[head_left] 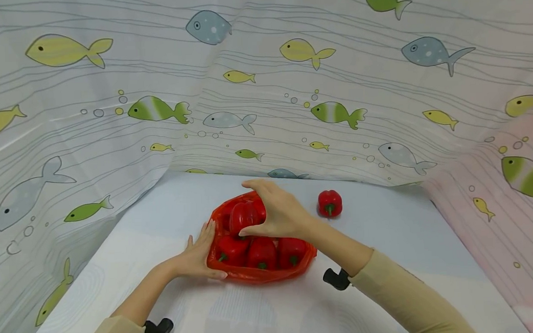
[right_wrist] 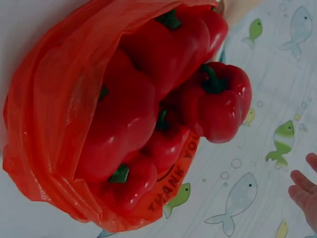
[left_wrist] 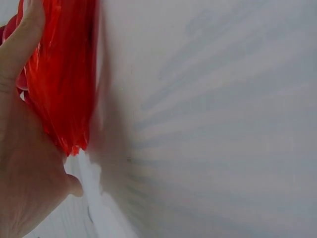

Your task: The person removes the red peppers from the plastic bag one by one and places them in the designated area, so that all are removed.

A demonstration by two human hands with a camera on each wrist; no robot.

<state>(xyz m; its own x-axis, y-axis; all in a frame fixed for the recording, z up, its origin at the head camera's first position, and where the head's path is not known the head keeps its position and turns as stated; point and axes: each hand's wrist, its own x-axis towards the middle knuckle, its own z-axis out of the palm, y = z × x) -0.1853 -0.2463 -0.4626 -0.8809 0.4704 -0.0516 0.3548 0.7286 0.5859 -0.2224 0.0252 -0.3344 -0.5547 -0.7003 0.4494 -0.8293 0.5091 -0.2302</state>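
Observation:
A red plastic bag stands open with several red bell peppers inside, their green stems showing. One bell pepper sits higher than the others, near the bag's far left part; its stem faces up in the right wrist view. My left hand rests against the bag's left side, fingers spread and thumb along the front. Above the bag, my right hand has its thumb and fingers wide apart. In the right wrist view its fingertips are apart from the peppers. No pepper shows in its grasp.
Another red bell pepper lies on the white table, right of the bag. A fish-print sheet hangs behind the table and along both sides. Dark devices are on both wrists.

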